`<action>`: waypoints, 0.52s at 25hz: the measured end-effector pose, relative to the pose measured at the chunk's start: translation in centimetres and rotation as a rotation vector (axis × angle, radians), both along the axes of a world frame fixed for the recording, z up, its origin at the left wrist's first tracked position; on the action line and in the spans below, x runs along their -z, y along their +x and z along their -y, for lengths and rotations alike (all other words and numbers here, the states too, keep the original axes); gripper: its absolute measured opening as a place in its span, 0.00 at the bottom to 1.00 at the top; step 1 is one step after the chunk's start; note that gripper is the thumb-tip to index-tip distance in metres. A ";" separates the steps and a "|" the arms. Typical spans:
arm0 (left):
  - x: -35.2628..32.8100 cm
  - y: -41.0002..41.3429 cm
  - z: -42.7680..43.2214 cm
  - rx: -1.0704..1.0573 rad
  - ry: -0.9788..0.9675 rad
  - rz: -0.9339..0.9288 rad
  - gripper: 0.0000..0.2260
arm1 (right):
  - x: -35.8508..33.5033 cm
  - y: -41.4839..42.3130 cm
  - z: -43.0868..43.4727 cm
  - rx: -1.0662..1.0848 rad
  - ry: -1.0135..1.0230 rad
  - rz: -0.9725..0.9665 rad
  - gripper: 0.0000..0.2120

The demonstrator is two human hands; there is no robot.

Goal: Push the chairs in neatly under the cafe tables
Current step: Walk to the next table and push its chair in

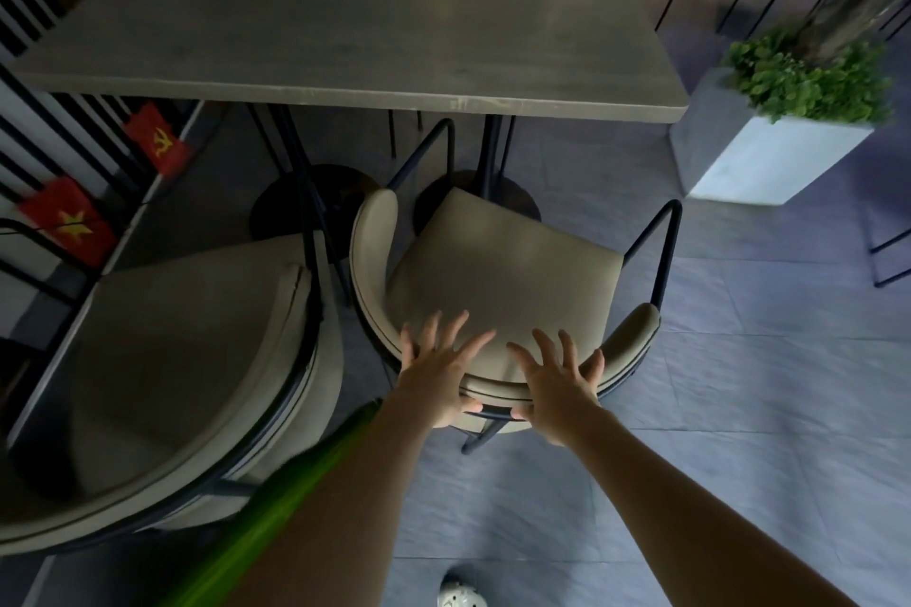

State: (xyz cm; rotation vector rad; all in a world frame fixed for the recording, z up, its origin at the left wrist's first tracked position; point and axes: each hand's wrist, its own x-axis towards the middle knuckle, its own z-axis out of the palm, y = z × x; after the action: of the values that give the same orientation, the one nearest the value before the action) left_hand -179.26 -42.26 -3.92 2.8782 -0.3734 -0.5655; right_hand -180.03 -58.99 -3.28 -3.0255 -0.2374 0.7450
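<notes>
Both hands, left hand (440, 377) and right hand (559, 384), rest fingers-spread on the chair (498, 271) backrest; planter (754, 148) holds greenery.

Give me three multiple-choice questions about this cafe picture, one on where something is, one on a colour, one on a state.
1. Where is the planter?
A. right of the table
B. on the table
C. under the chair

2. What colour are the small flags at left?
A. blue
B. red with yellow
C. white

3. How are the hands on the chair backrest?
A. fists
B. only one touching
C. both on it, fingers spread

Answers: 1 A, it stands on the floor beside the table. 2 B, red with yellow emblems. 3 C, left hand and right hand rest there.
</notes>
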 end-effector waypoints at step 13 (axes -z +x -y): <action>-4.1 0.4 -2.4 -0.036 -0.051 -0.054 0.36 | -3.2 1.9 -0.8 0.092 0.170 -0.210 0.48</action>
State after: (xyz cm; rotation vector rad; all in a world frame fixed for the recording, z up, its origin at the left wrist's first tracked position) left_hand -178.88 -39.81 0.21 2.8087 -0.3225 -0.6165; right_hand -178.16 -58.20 -0.07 -2.7527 -0.1481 0.9716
